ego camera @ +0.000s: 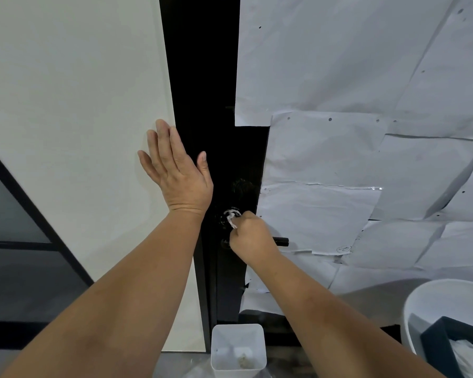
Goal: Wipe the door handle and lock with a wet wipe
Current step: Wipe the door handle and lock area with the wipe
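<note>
**Wipe on the lock, handle likely next**

The wet wipe (230,219) is bunched small and white, pressed against a dark round lock fitting (231,218) on the black door (202,77). The right hand (250,240) is curled closed around the wipe, fingertips driving it onto the fitting. Just below and partly hidden by that hand, the black door handle (281,241) sticks out to the right as a lever. A second round fitting (242,185) sits just above the wipe; it is too dark to tell what it is.

The step in hand looks like the lock wipe. Whether the lever is cleaned yet cannot be told. The next move probably calls for working the wipe around the fitting, then sliding down to wrap the lever along its length, refolding the crumpled wipe for a fresh face.

The left hand (175,170) is open and flat, fingers spread, holding nothing; it lies across the pale wall (79,91) and the door's edge, seemingly steadying.

Taped paper sheets (366,159) cover the surface right of the door, close by the lever, and a damp wipe could snag or wet them. On the floor below stands a small white bin (238,347), with a larger white container (432,304) at the right, neither in the way.
</note>
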A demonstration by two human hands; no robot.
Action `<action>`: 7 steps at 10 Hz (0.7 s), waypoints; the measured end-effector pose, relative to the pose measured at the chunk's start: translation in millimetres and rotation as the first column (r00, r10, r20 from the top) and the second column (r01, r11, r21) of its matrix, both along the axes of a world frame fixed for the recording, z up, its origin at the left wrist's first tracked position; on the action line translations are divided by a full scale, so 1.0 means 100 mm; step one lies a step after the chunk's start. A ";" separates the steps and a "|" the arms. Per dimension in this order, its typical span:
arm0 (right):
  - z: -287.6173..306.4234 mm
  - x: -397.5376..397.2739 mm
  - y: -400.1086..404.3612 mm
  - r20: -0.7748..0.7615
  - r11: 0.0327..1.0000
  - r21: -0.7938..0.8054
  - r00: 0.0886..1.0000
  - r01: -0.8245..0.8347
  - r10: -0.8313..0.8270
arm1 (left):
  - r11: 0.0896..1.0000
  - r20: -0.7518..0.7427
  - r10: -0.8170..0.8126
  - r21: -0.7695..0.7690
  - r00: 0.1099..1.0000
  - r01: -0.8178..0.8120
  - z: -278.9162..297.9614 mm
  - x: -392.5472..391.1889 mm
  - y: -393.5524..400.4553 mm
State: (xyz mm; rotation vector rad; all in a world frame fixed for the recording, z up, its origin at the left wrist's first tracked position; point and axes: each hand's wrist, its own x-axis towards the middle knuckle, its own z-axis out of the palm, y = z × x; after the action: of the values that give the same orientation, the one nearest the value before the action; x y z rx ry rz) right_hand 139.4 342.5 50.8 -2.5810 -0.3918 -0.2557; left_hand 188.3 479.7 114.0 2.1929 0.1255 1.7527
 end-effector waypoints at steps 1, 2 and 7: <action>0.08 0.04 -0.04 -0.098 0.999 -0.015 0.994 0.039 -0.040 | 1.000 0.003 0.006 0.002 1.000 -0.006 0.00 0.00 0.00; 0.11 0.05 -0.06 -0.175 0.997 0.017 0.982 0.073 -0.068 | 1.000 0.004 0.005 0.002 1.000 -0.005 0.01 0.00 0.00; 0.05 -0.04 -0.08 0.069 0.996 -0.081 0.997 0.026 -0.021 | 1.000 0.004 0.011 -0.005 1.000 -0.011 0.01 0.00 0.00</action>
State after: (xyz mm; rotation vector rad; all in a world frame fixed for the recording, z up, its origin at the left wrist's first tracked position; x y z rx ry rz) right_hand 135.8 334.0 55.6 -2.6641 -0.4043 -0.3434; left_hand 188.4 479.7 115.3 2.1900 0.1411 1.7605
